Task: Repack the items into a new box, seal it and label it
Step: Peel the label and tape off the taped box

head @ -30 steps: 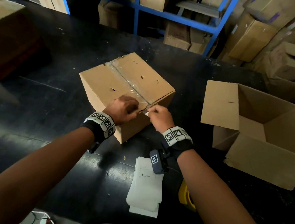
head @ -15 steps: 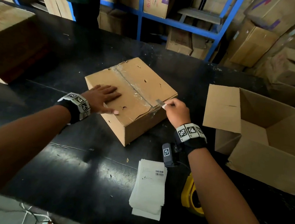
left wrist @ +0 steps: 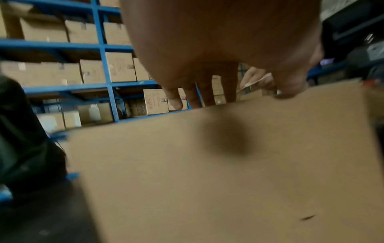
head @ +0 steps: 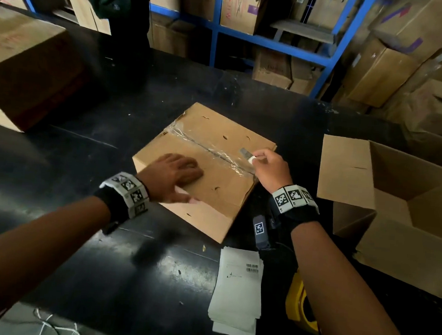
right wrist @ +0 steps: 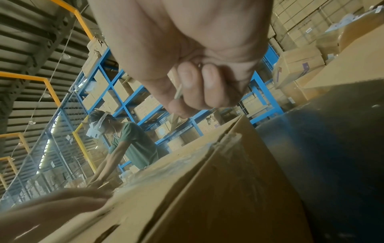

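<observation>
A closed cardboard box (head: 222, 130) with clear tape along its top seam sits mid-table. My left hand (head: 177, 174) lies flat on the near top flap, fingers straight; in the left wrist view the fingers (left wrist: 207, 92) rest on the box top (left wrist: 207, 180). My right hand (head: 267, 165) pinches a small cutter blade (head: 245, 152), whose tip is at the taped seam near the box's right edge. From the right wrist, the thumb and fingers (right wrist: 191, 92) are curled round the thin blade (right wrist: 178, 92) above the box corner (right wrist: 207, 197).
An open cardboard box (head: 346, 172) stands at the right with its flaps up. A stack of white labels (head: 237, 287) and a yellow object (head: 296, 305) lie near the front edge. A big box (head: 20, 53) sits far left. Another person (head: 114, 0) works across the table.
My left hand left the seam's near end and spread flat on the box top. My right hand, still pinching the blade, moved a little farther along the seam.
</observation>
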{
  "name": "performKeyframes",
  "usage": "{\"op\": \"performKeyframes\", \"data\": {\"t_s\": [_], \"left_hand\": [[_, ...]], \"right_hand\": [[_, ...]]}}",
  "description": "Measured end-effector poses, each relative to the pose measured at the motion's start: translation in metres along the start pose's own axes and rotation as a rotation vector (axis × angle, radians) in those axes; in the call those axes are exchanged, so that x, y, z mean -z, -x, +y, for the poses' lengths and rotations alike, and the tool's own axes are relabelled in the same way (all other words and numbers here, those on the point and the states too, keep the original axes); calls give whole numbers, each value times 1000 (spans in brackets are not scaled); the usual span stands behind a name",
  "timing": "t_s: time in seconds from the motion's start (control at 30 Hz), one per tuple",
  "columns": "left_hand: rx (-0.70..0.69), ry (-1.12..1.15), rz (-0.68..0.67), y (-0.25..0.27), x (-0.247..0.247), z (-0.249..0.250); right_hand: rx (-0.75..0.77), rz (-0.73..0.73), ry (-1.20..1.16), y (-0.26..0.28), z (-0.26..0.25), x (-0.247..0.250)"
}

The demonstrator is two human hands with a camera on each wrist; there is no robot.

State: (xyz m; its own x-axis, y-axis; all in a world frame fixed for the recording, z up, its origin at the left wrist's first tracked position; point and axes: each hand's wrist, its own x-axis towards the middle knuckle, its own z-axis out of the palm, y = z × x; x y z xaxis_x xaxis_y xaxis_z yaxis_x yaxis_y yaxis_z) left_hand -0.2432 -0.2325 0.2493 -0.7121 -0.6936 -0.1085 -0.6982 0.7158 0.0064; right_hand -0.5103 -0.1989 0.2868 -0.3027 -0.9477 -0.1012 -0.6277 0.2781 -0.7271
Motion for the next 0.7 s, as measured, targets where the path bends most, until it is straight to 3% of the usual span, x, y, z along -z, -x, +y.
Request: {"op": "performKeyframes", "data": {"t_s": [0.17, 0.37, 0.43, 0.53, 0.63, 0.7], "left_hand": [[119, -102, -87, -8, -8, -42], [434, 86, 12, -39, -7, 18], [480, 101, 11, -41, -5, 42], [347, 61, 84, -25, -4, 62], [6, 192, 257, -5, -7, 39], [-150, 226, 198, 2, -9, 8]], "right_hand": [[-12, 9, -1, 0, -4, -7], [-28, 36, 5, -2, -3, -11], [-22, 42, 20, -2, -2, -11], [-21, 43, 39, -4, -3, -9], [-14, 33, 101, -7, -5, -7], [-13, 25, 101, -8, -5, -8]]}}
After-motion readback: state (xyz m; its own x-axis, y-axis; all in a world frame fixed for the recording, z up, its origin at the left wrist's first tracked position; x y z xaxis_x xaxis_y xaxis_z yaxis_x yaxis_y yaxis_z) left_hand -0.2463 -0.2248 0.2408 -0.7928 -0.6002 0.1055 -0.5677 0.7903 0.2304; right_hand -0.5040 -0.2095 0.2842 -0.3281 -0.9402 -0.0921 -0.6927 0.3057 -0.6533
